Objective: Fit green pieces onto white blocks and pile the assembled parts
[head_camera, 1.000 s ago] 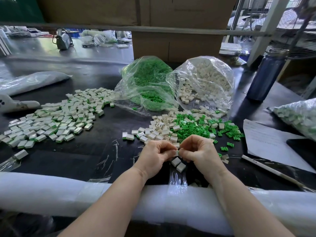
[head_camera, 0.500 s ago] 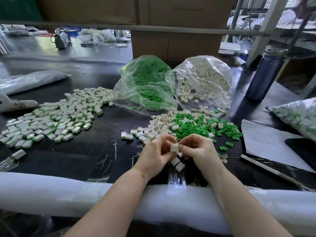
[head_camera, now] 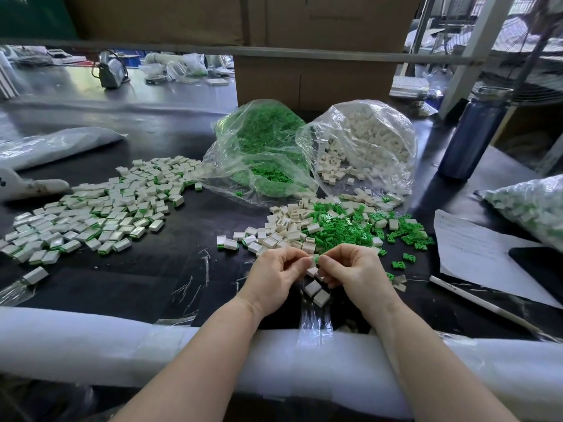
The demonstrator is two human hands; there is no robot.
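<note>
Green piece [head_camera: 316, 259] meets white block [head_camera: 311, 261] right between the hands, low over the black surface [head_camera: 182, 263]: left hand [head_camera: 274, 277] pinches the block, right hand [head_camera: 355, 271] pinches the piece, fingers curled tight. Assembled parts [head_camera: 91, 211] lie piled well off to the left.

A green piece [head_camera: 316, 259] and a white block [head_camera: 312, 261] are being pinched together between the left hand [head_camera: 275, 277] and right hand [head_camera: 353, 274] above the black table [head_camera: 182, 239]; assembled parts [head_camera: 100, 208] are lying piled at left.
</note>
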